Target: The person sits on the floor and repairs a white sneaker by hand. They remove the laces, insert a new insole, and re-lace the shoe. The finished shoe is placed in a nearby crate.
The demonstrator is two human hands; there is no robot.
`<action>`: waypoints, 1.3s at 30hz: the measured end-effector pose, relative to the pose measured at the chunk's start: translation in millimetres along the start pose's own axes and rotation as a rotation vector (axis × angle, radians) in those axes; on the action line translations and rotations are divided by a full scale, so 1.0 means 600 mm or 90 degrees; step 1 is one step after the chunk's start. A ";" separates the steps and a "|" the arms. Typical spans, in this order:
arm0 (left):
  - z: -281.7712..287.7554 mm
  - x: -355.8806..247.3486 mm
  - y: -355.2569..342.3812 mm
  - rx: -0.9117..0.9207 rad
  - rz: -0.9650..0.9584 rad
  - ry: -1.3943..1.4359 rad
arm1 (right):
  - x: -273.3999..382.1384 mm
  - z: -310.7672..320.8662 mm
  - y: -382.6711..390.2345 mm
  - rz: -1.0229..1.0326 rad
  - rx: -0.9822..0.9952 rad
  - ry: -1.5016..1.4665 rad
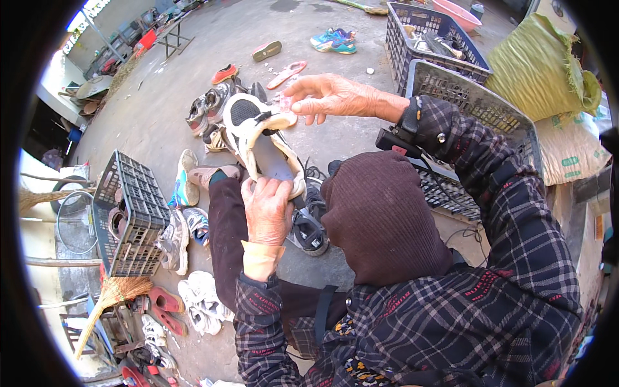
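Observation:
A white shoe (295, 164) with a black mesh toe is tilted in front of me, its opening facing me and its toe pointing away. My left hand (265, 205) grips it at the heel edge, fingers closed over the rim. Beside the toe, my right hand (332, 97) reaches across from the right, thumb and forefinger bent around a small pale pinkish piece (285, 105) that I cannot make out clearly. Below the shoe a dark shoe (308, 233) stands on the floor. Several worn shoes (216, 103) cluster just beyond the toe.
Black plastic crates stand at left (132, 219) and right (474, 87), the farther right one (438, 39) holding shoes. A yellow-green woven sack (541, 64) bulges behind them. White shoes (205, 302), red slippers (167, 309) and a straw broom (116, 293) lie left. Blue shoes (333, 40) sit farther off.

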State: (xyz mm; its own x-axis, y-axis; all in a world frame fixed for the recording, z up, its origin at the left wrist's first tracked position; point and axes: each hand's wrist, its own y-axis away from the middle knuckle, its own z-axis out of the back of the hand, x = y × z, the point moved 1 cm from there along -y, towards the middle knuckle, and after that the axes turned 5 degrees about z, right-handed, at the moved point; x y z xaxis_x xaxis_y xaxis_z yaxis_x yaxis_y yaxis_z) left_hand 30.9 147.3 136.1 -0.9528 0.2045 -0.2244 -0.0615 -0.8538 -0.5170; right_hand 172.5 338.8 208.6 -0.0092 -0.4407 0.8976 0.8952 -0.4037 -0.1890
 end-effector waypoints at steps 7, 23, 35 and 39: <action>-0.029 -0.016 0.027 0.027 0.023 0.025 | -0.030 -0.042 -0.003 0.068 0.134 0.144; -0.152 -0.029 0.037 -0.016 0.212 0.194 | -0.196 -0.092 0.007 0.012 -0.086 0.193; -0.135 0.005 -0.028 -0.228 0.728 1.649 | -0.175 -0.099 0.007 0.208 -0.198 0.295; -0.168 -0.001 -0.041 -0.371 0.733 1.526 | -0.174 -0.103 0.011 0.251 -0.140 0.309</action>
State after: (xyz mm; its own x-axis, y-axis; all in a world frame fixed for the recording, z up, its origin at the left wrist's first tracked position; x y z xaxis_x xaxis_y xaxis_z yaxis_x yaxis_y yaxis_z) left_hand 62.8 216.1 65.8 0.9564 0.2462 -0.1570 0.2865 -0.8950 0.3420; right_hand 152.1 332.6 89.0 0.0556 -0.8793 0.4731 0.7614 -0.2692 -0.5898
